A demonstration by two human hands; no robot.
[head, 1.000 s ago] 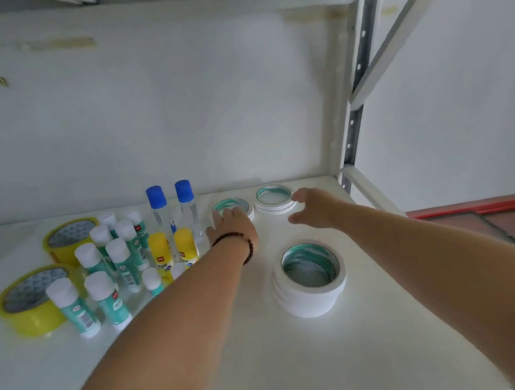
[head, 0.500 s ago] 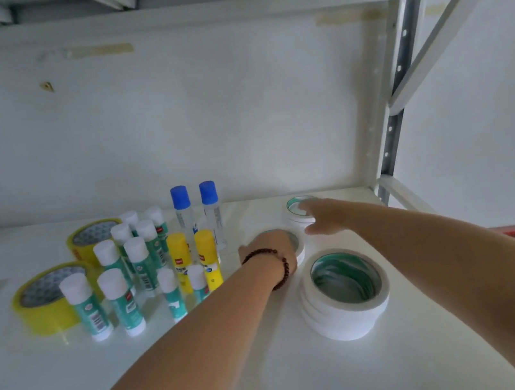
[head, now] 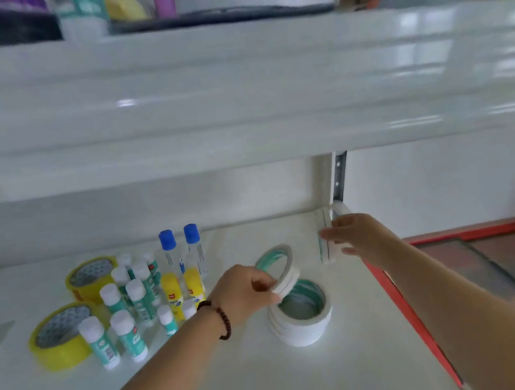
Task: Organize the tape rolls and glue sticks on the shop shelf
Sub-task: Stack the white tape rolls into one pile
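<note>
My left hand (head: 248,292), with a bead bracelet at the wrist, grips a thin white tape roll (head: 279,267) tilted just above a stack of white tape rolls (head: 303,324) on the white shelf (head: 212,387). My right hand (head: 355,236) holds another thin white tape roll (head: 324,240) on edge near the shelf's back right corner. To the left stand several glue sticks (head: 129,331) with white caps, two yellow ones (head: 173,294) and two blue-capped bottles (head: 170,252). Two yellow tape rolls (head: 61,337) lie at the far left.
The upper shelf's front edge (head: 234,97) spans the view overhead, with blurred items on it. A metal upright (head: 338,178) stands at the back right corner. A red-rimmed surface (head: 480,247) lies beyond the shelf's right edge.
Both hands lifted the thin white rolls off the shelf; the left one now hangs over the stack, the right one is turned on edge. The camera rose and shows the upper shelf.
</note>
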